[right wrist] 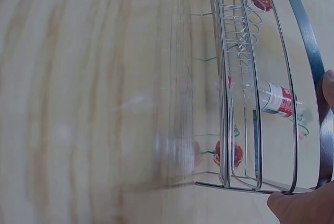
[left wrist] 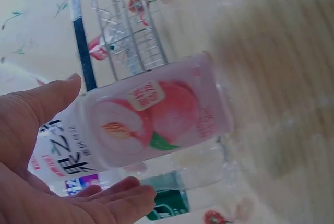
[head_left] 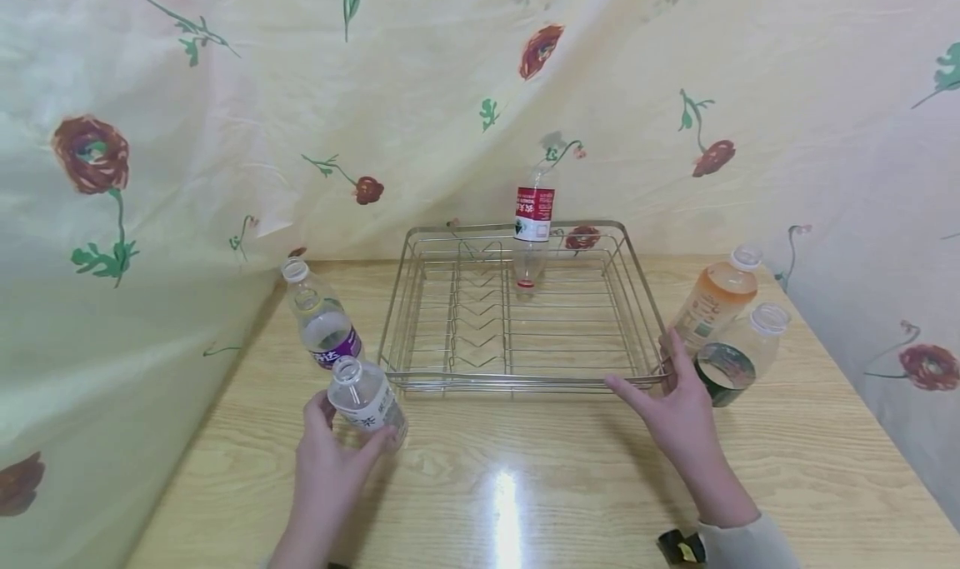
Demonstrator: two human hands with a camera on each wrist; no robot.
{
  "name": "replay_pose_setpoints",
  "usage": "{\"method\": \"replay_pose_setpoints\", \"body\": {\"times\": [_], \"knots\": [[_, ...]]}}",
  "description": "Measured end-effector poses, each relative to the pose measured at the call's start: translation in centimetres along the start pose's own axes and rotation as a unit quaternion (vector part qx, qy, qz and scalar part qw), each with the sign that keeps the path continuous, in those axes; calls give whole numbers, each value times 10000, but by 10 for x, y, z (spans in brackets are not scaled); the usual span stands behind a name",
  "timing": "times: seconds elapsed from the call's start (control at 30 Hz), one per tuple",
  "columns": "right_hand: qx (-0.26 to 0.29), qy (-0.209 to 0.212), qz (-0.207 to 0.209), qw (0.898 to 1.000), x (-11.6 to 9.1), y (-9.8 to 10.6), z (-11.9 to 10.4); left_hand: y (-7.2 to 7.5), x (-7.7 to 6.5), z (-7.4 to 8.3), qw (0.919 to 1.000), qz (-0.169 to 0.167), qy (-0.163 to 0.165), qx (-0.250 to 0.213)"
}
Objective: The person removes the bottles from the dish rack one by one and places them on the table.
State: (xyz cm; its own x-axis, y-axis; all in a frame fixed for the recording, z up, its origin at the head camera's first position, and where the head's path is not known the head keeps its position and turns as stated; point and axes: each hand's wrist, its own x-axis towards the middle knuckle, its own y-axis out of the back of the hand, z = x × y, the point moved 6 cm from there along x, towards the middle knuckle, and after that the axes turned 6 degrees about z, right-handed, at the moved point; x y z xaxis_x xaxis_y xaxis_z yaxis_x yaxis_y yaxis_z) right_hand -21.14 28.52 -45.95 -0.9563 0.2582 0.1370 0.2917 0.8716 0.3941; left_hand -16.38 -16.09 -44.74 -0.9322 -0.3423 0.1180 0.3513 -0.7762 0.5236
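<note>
At the left front of the wire dish rack [head_left: 517,379], my left hand [head_left: 333,452] holds an uncapped clear plastic bottle [head_left: 367,396]. Its pale label carries a peach picture in the left wrist view, with the thumb [left wrist: 60,96] on one side of the bottle and the fingers [left wrist: 117,203] on the other. My right hand [head_left: 678,406] grips the rack's front right corner, thumb on the front rim and fingers at the right side. Inside the rack, a clear bottle with a red and white label [head_left: 534,215] stands with its red end down.
Left of the rack is a bottle with a purple label [head_left: 327,331]. To the right stand an orange-labelled bottle [head_left: 712,298] and a green-labelled bottle [head_left: 738,356], both close to my right hand. A flowered cloth [head_left: 450,94] hangs behind the wooden table [head_left: 585,486].
</note>
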Motion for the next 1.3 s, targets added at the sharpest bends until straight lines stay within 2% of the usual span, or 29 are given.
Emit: {"method": "replay_pose_setpoints", "body": {"times": [0.13,0.33,0.47,0.63,0.73,0.87,1.1,1.3], "knots": [[-36,28,-26,10000,0,0,0,9,-3,9,9999,161,-8,53],[-86,54,-45,9999,-1,1,-1,22,-6,25,9977,563,-306,214],[-117,49,-57,9999,-2,1,-1,29,-6,34,9966,706,-358,233],[-120,43,-54,9999,-1,1,0,37,-5,49,9956,836,-420,58],[-107,67,-46,9999,-1,1,0,42,-2,60,9937,922,-640,-77],[-109,98,-45,9999,-1,1,0,48,1,72,9915,981,-840,-189],[-176,69,2,9998,-3,3,-5,52,6,91,9908,913,-990,-125],[-101,12,-14,9999,-4,2,-9,55,10,108,9863,901,-1372,-129]]}}
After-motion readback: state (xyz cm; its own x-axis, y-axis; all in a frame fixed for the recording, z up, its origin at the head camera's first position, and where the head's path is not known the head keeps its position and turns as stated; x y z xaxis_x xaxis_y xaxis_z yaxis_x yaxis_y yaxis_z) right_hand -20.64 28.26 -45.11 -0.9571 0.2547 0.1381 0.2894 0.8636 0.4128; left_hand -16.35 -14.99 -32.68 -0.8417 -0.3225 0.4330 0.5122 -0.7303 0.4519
